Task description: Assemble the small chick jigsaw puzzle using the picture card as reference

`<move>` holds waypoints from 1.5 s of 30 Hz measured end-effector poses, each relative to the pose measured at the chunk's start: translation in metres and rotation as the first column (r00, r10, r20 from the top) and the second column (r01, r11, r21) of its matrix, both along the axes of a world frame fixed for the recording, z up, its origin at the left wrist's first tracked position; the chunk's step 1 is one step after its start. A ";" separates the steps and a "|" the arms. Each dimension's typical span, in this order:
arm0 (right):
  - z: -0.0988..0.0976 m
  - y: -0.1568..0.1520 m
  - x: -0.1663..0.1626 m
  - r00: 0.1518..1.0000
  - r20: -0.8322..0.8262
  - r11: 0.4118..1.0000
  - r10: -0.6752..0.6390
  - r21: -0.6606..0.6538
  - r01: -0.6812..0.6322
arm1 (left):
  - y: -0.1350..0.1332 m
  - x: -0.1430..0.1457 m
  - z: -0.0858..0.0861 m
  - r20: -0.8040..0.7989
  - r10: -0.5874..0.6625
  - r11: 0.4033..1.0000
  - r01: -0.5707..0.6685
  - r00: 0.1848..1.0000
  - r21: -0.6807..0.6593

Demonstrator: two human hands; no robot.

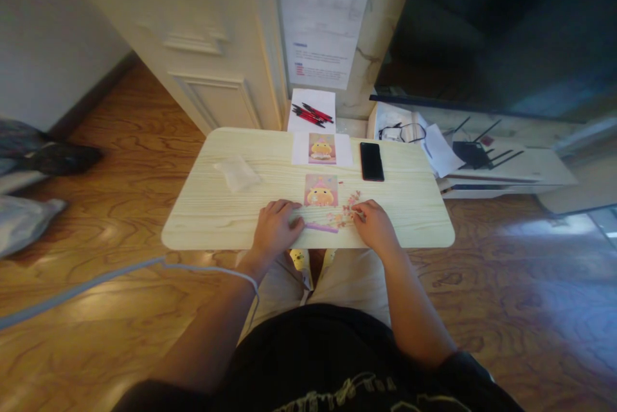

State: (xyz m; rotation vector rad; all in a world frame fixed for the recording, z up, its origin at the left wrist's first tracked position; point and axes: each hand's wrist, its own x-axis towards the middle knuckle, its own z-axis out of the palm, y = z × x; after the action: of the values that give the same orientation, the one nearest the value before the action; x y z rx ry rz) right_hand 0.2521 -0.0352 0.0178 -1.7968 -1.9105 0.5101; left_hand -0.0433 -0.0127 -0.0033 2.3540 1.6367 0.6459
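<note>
A partly assembled jigsaw puzzle [321, 190] with a yellow cartoon character lies near the table's front edge. Below its upper part, a gap separates it from a purple bottom strip [322, 228]. Small loose puzzle pieces [344, 214] are scattered at its lower right. My left hand [277, 224] rests on the table at the puzzle's left side, its thumb apart from the fingers and nothing visible in it. Among the loose pieces, my right hand [371, 220] has thumb and forefinger pinched together on what looks like a puzzle piece, mostly hidden by the fingertips.
Behind the puzzle lies a printed sheet [322, 149] with the same picture. A black phone [371, 161] is at right, a crumpled translucent bag [238, 173] at left. Red pens [312, 114] lie on white paper beyond the table [193, 219]. A grey cord [120, 270] reaches my left wrist.
</note>
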 end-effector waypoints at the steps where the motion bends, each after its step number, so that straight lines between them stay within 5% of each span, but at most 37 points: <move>1: 0.001 0.001 0.000 1.000 0.005 1.000 -0.004 -0.004 0.004 | 0.001 0.002 0.000 0.002 -0.006 1.000 0.006 1.000 0.001; 13: 0.000 0.008 0.001 0.997 0.044 0.998 -0.061 -0.006 0.061 | 0.007 0.003 -0.005 0.133 -0.026 0.999 0.020 0.991 0.047; 22: -0.001 0.018 0.002 0.993 0.037 0.994 -0.109 0.001 0.109 | 0.002 0.008 0.006 0.039 -0.112 0.993 0.113 0.993 -0.031; 29: 0.013 0.038 0.002 0.999 0.033 0.999 -0.036 0.016 0.035 | 0.002 0.008 0.008 0.040 -0.112 0.992 0.114 0.993 -0.051; 45: 0.005 0.015 -0.016 0.978 -0.019 0.977 0.210 -0.046 -0.210 | 0.002 0.007 0.003 0.021 -0.157 0.986 0.158 0.987 -0.055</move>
State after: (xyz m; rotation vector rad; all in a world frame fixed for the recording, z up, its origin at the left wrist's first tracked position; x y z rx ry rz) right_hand 0.2364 -0.0205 0.0230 -1.6232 -2.1074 0.6437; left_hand -0.0365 -0.0111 0.0002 2.4003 1.4247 0.5784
